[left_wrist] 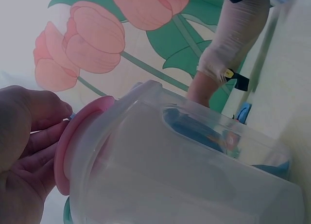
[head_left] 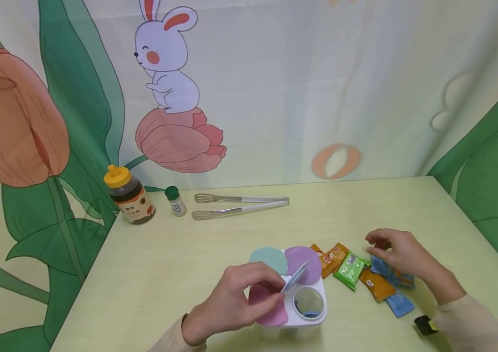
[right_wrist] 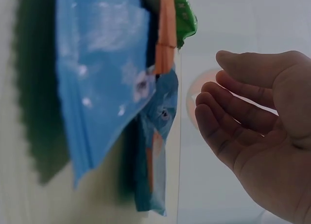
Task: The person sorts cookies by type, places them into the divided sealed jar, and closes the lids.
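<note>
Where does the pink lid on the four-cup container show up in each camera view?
Head: the pink lid lies low centre, under the left hand.
Left wrist: left of centre, on the clear container's rim.
Right wrist: not in it.
Shared landmark: blue packets, also large in the right wrist view.

Right hand [right_wrist: 262, 136] relaxed beside blue packets [right_wrist: 104, 83].

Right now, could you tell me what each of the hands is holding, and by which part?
The left hand pinches the light blue lid by its edge, tilted up over the white container. The right hand holds nothing, hovering over the snack packets.
</note>
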Available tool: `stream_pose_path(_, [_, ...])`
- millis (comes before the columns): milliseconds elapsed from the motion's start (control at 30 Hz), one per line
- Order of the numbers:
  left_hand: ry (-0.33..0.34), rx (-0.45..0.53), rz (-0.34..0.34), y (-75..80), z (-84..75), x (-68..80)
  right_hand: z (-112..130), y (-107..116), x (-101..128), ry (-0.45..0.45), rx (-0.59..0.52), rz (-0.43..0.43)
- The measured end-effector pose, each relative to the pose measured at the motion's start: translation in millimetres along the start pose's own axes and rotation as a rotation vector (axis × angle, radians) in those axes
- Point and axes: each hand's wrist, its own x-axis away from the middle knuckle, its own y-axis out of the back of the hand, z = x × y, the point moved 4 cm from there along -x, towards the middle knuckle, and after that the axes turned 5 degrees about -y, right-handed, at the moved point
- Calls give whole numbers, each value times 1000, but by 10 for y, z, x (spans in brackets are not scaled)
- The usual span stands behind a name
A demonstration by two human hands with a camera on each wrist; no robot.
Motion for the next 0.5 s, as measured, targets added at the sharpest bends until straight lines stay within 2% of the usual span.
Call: stream_pose_path(500, [1, -8, -1, 7, -7, 12, -131, -36, 14, -71, 18, 57])
